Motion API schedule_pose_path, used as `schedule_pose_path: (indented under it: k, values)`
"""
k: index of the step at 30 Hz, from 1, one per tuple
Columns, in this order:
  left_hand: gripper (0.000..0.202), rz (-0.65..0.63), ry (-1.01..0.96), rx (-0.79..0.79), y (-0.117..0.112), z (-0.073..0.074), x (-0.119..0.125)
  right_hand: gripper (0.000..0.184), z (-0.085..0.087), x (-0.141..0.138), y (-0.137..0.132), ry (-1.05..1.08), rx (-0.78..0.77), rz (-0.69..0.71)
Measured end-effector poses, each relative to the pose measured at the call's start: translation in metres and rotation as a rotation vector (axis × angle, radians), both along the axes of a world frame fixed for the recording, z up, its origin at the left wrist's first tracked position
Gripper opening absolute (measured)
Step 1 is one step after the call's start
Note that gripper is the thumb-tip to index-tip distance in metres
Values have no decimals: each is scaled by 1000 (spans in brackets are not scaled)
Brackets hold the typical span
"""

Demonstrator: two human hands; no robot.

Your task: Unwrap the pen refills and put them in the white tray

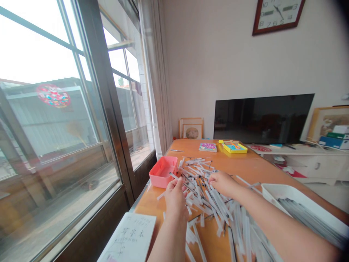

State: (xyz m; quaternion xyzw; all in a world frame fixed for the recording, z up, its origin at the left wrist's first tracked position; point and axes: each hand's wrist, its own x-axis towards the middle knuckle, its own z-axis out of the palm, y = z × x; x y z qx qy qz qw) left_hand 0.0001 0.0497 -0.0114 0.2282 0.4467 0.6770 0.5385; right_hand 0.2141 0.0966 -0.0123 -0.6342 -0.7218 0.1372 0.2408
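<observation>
Both hands work in a heap of white pen barrels (207,196) spread over the middle of the orange wooden bench (245,167). The left hand (176,196) is pinched shut on one barrel, holding it near its end so the length sticks out toward the far left, close to the pink tray (163,171) at the bench's left edge. The right hand (222,183) lies palm down on the heap, fingers curled into the barrels; whether it grips one I cannot tell. A white tray (283,193) on the near right holds finished pens laid side by side, probably to keep them apart from the loose parts. A white exercise book (129,238) at the near left edge bears handwritten-style characters reading "写字本". Farther off lie a small booklet (207,147) and a yellow box (234,147); their print is too small to read.
</observation>
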Motion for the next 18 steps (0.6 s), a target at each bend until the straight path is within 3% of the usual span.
schedule_pose_path:
  k: [7,14,18]
  values:
    - [34,73,-43,-27,3,0,-6,14,-19,-12,39,-106,-49,-6]
    - [25,78,-56,-51,3,2,-5,14,-22,-27,36,-168,-97,122]
    - [25,83,-58,-40,4,0,-4,20,-23,-33,32,-199,-100,128]
